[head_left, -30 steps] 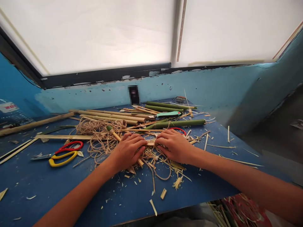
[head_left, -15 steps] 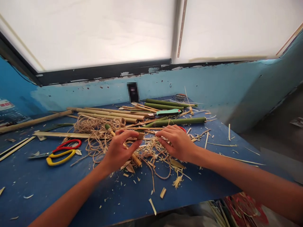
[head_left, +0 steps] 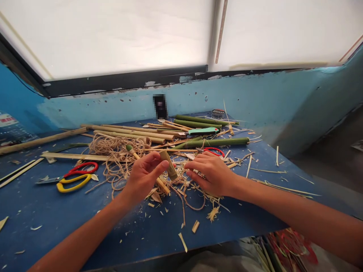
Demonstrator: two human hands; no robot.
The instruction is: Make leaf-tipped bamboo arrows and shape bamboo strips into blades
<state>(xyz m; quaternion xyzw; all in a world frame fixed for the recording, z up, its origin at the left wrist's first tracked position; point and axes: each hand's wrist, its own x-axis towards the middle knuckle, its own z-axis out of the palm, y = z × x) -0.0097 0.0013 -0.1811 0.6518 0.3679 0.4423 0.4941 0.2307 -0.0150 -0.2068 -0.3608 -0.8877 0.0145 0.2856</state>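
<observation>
A short split piece of bamboo (head_left: pixel 169 166), pale and slightly curved, is pinched between the thumb and fingers of my left hand (head_left: pixel 143 173). My right hand (head_left: pixel 211 172) hovers just to the right of it, its fingers loosely bent and apart, with nothing visible in them. Beneath both hands lies a heap of bamboo shavings (head_left: pixel 193 187). A thin bamboo stick with a green tip (head_left: pixel 163 186) passes behind my left hand. Loops of tan twine (head_left: pixel 119 147) lie beyond that hand.
Scissors with red and yellow handles (head_left: pixel 74 183) lie at left on the blue table (head_left: pixel 113 234). Red-handled scissors (head_left: pixel 214 151) sit behind my right hand. Farther back are a teal-handled cutter (head_left: pixel 202 131), green bamboo stalks (head_left: pixel 227 142) and pale bamboo tubes (head_left: pixel 136 133).
My left hand has turned the bamboo piece from a nearly end-on view so that its length shows, slanting downward. My right hand has shifted slightly, still apart from it.
</observation>
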